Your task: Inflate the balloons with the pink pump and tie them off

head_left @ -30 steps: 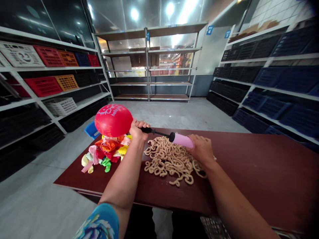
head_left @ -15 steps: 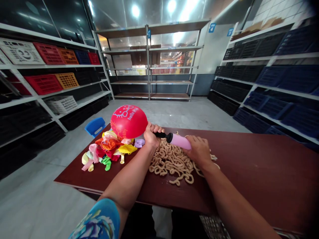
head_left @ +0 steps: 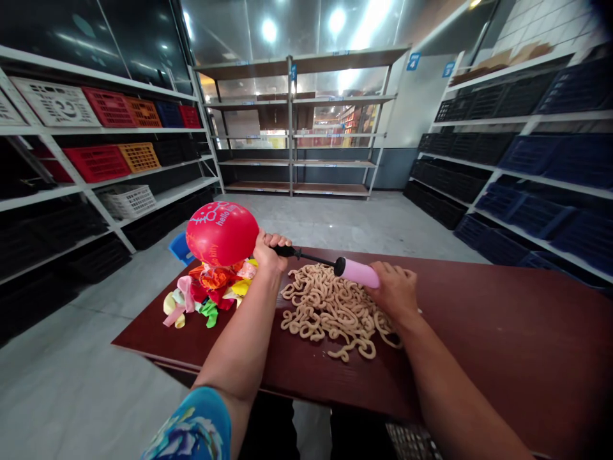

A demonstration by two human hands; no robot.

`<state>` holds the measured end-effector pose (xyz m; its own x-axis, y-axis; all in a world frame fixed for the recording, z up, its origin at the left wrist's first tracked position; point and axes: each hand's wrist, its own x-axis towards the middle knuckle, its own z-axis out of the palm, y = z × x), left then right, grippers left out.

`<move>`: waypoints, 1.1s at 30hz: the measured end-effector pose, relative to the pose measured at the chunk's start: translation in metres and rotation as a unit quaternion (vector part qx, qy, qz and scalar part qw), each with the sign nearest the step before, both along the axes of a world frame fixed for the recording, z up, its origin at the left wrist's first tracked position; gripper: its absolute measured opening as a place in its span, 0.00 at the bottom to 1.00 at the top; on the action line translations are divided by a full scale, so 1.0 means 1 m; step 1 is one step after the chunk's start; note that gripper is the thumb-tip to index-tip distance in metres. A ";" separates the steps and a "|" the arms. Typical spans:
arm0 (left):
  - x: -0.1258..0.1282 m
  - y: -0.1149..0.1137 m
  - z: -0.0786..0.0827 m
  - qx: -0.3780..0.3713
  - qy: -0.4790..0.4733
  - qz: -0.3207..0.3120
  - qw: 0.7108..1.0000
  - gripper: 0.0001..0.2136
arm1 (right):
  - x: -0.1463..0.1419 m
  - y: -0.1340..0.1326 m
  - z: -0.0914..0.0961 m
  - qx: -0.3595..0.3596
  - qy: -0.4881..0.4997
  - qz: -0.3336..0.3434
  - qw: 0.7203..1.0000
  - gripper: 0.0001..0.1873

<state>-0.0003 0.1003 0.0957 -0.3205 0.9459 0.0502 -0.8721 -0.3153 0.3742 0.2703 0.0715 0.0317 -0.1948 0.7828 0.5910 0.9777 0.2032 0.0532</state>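
My left hand (head_left: 269,250) is closed round the black nozzle end of a hand pump, where the neck of an inflated red balloon (head_left: 221,232) with white print sits. My right hand (head_left: 395,291) grips the pink pump barrel (head_left: 359,273). The thin black rod (head_left: 311,258) between the two parts is drawn out. Both hands hover over a dark red-brown table (head_left: 502,345). Under the pump lies a heap of beige curly loops (head_left: 330,310). A pile of limp coloured balloons (head_left: 205,294) lies below the red balloon.
Metal shelving lines the room: coloured crates (head_left: 110,134) on the left, dark blue and black crates (head_left: 527,160) on the right, bare shelves (head_left: 292,128) at the back. A blue plastic chair (head_left: 179,246) stands behind the table's far left corner. A wire basket (head_left: 412,441) shows below the table edge.
The pump went from drawn out to pushed in, then drawn out again. My left hand and the red balloon moved back to the left, away from the pink barrel.
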 end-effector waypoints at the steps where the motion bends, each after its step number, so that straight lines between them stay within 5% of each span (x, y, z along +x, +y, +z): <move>1: 0.004 0.000 -0.002 -0.002 -0.003 -0.004 1.000 0.22 | -0.001 -0.001 0.000 0.001 -0.002 0.005 1.000 0.14; 11: 0.061 -0.009 -0.021 -0.008 -0.007 -0.088 0.996 0.24 | -0.017 -0.008 -0.004 -0.006 -0.005 0.057 0.998 0.17; 24: -0.001 0.001 -0.001 0.011 -0.015 -0.006 1.000 0.22 | 0.000 0.001 -0.002 -0.005 0.010 0.004 1.000 0.14; 33: 0.047 -0.005 -0.018 -0.001 -0.014 -0.062 0.998 0.23 | -0.014 -0.007 -0.003 -0.005 -0.008 0.043 0.999 0.17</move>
<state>0.0467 0.0949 0.0782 -0.2018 0.9786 0.0402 -0.9143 -0.2029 0.3505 0.2567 0.0646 0.0285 -0.2705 0.7687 0.5796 0.9558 0.2863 0.0665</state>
